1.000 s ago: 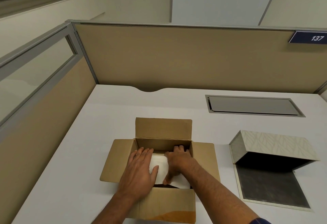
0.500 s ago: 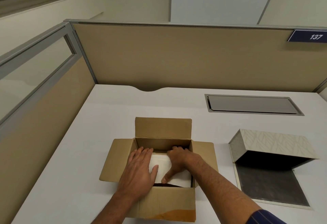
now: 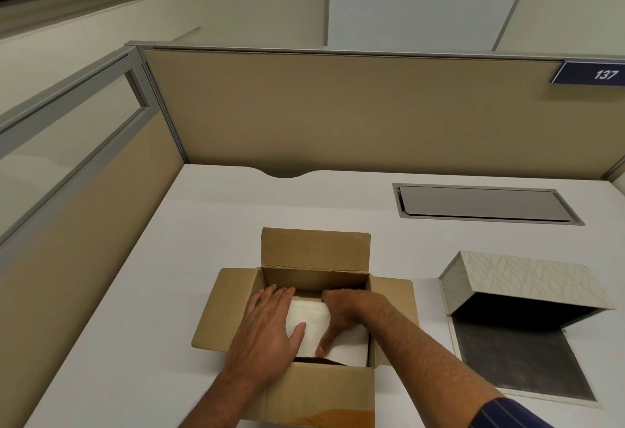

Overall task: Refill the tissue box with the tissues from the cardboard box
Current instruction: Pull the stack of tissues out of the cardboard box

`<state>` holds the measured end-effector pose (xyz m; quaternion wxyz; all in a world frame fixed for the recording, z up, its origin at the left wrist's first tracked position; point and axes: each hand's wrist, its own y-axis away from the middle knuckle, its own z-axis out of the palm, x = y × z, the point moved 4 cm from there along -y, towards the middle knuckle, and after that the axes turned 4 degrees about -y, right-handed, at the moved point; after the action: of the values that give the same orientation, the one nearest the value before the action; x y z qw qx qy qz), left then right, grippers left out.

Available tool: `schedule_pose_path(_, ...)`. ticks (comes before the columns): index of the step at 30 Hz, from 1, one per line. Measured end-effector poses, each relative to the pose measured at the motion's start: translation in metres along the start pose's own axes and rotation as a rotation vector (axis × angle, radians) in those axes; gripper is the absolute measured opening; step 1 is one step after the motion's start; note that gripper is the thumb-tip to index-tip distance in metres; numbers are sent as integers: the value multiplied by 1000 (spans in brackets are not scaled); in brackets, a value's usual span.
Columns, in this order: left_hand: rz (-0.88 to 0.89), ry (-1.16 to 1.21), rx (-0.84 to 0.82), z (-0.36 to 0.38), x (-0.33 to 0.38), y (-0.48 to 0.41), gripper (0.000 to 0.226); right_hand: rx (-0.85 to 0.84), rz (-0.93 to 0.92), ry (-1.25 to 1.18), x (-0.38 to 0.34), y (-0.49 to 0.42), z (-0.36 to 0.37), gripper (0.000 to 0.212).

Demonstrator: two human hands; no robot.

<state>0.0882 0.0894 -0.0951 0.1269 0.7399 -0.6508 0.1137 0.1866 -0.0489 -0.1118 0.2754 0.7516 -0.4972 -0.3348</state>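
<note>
An open brown cardboard box [image 3: 233,312] stands on the white desk near the front, all its flaps folded out. A white stack of tissues [image 3: 348,348] lies inside it. My left hand [image 3: 267,329] rests flat on the stack's left side, fingers spread. My right hand [image 3: 341,316] curls around the stack's far edge, thumb pressing its top. To the right sits the tissue box [image 3: 527,278], pale with a leaf pattern, tipped open over its dark grey base panel [image 3: 517,363].
A grey cable hatch [image 3: 480,204] is set into the desk at the back right. Beige partition walls [image 3: 338,109] close the desk at the back and left. A blue sign reading 137 [image 3: 592,73] hangs on the partition's top right.
My right hand's fingers have slid slightly along the stack's far edge and the thumb has shifted on top. My left hand has stayed put on the tissues.
</note>
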Motion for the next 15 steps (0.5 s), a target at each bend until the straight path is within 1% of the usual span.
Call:
schedule_pose_path(8,3,-4,-15,1,-1,0,69,-33,9,-89,2,0,-1,87)
schedule_pose_path(15,8,6,-17,0,-1,1,69,-61,-7,-85,2,-2,-5,89)
